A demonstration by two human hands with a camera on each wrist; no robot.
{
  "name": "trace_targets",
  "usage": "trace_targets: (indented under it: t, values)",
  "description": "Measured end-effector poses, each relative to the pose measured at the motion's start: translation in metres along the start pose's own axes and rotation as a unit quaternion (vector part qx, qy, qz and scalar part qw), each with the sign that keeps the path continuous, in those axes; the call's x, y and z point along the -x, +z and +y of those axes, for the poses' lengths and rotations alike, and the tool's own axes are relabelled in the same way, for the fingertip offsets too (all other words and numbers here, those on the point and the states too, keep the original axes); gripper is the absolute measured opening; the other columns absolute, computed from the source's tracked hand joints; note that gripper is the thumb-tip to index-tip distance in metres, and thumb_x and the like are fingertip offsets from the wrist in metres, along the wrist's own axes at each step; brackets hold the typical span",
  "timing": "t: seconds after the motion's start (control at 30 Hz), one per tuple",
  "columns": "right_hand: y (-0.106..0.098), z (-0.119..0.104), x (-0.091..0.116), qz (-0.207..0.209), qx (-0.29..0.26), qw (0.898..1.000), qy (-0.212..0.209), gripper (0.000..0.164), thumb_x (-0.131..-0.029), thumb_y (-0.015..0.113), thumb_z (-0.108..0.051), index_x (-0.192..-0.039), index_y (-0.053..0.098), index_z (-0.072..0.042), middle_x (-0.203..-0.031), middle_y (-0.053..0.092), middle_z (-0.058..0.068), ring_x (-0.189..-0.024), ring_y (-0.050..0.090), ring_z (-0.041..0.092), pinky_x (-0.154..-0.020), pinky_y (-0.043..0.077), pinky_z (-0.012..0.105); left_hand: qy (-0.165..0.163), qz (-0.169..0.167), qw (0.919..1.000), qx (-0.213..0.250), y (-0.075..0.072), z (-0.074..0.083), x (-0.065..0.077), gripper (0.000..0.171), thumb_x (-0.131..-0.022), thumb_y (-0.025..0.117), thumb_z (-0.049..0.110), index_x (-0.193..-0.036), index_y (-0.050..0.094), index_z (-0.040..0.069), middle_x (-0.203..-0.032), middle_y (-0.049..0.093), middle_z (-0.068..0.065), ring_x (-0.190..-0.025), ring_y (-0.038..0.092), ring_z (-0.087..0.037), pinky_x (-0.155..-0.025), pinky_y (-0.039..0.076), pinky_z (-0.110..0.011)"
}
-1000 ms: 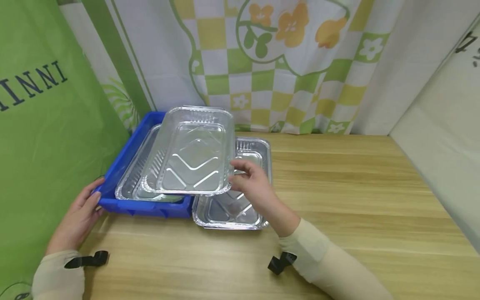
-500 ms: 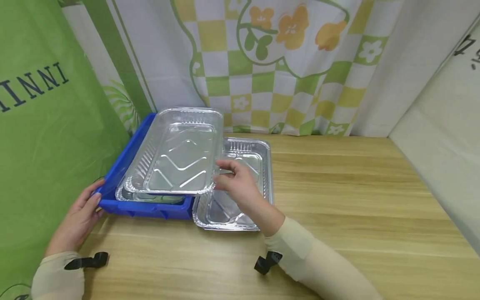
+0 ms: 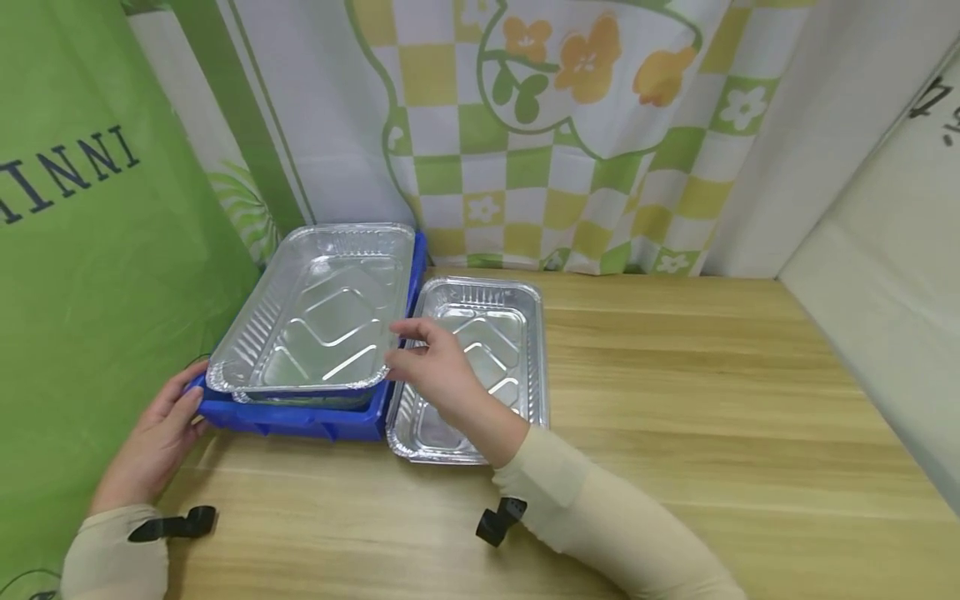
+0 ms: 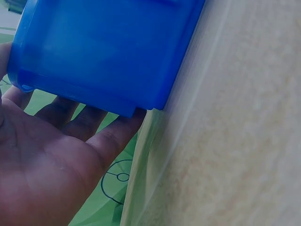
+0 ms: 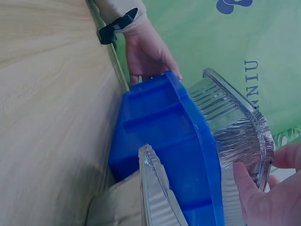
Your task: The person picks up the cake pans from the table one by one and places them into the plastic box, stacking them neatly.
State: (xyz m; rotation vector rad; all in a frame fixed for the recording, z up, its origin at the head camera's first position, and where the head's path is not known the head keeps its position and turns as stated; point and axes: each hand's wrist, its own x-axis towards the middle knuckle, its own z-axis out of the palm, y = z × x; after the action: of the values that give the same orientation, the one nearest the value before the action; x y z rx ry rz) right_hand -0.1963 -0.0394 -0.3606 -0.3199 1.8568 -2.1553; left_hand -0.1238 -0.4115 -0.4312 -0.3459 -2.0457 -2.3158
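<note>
A shiny foil tray [image 3: 330, 312] sits over the blue plastic bin [image 3: 300, 420], and the right hand [image 3: 442, 371] pinches its right rim between thumb and fingers. In the right wrist view this foil tray [image 5: 240, 141] stands partly above the bin's wall. Beneath it, the front edge of another foil tray shows inside the bin; most of that one is hidden. The left hand [image 3: 163, 429] grips the bin's front left corner, thumb over the rim. Its fingers reach along the outside of the blue bin [image 4: 103, 56] in the left wrist view.
A further foil tray [image 3: 528, 358] lies on the wooden table [image 3: 675, 400] right beside the bin, partly behind the right forearm. A green cloth [image 3: 82, 275] hangs at the left, and a patterned curtain [image 3: 517, 167] closes off the back.
The right hand has carried the pinched foil tray leftward and down, from overlapping the table tray to over the blue bin. The left hand has stayed at the bin's corner.
</note>
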Motion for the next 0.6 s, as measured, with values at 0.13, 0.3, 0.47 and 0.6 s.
trace_targets:
  t: [0.13, 0.3, 0.47, 0.6]
  values:
    - [0.006, 0.002, -0.002, -0.006, 0.003, 1.0, 0.006, 0.043, -0.087, 0.066, 0.004, -0.129, 0.055, 0.005, -0.128, 0.051, 0.015, -0.083, 0.067, 0.025, -0.079, 0.06, 0.032, 0.008, -0.006, 0.9999, -0.004, 0.001, 0.0, 0.001, 0.046, -0.108, 0.033, 0.007, -0.153, 0.03, 0.011, -0.138, 0.044, 0.006, -0.121, 0.053, -0.003, -0.098, 0.046, -0.017]
    - [0.006, 0.004, -0.003, -0.016, 0.042, 0.999, 0.011, 0.046, -0.087, 0.069, -0.001, -0.132, 0.055, -0.002, -0.128, 0.053, 0.015, -0.083, 0.068, 0.022, -0.082, 0.058, 0.033, 0.012, -0.002, 0.9998, 0.013, 0.003, -0.001, 0.0, 0.046, -0.107, 0.032, 0.006, -0.153, 0.029, 0.006, -0.137, 0.046, 0.003, -0.118, 0.055, -0.006, -0.096, 0.048, -0.019]
    - [0.0, 0.004, -0.004, -0.04, 0.091, 0.995, 0.014, 0.051, -0.087, 0.071, -0.008, -0.136, 0.054, -0.01, -0.116, 0.065, 0.011, -0.09, 0.068, 0.018, -0.085, 0.056, 0.034, 0.021, -0.008, 0.9995, 0.023, 0.002, -0.002, -0.001, 0.046, -0.107, 0.03, 0.005, -0.153, 0.028, 0.006, -0.137, 0.045, 0.001, -0.118, 0.055, -0.006, -0.096, 0.048, -0.019]
    - [-0.005, 0.004, -0.001, -0.051, 0.116, 0.992, 0.019, 0.05, -0.087, 0.072, -0.012, -0.135, 0.055, -0.014, -0.105, 0.069, 0.006, -0.094, 0.067, 0.016, -0.084, 0.056, 0.034, 0.021, -0.005, 0.9994, 0.026, 0.003, -0.001, 0.0, 0.046, -0.108, 0.031, 0.005, -0.153, 0.029, 0.006, -0.138, 0.044, 0.001, -0.119, 0.054, -0.006, -0.097, 0.047, -0.018]
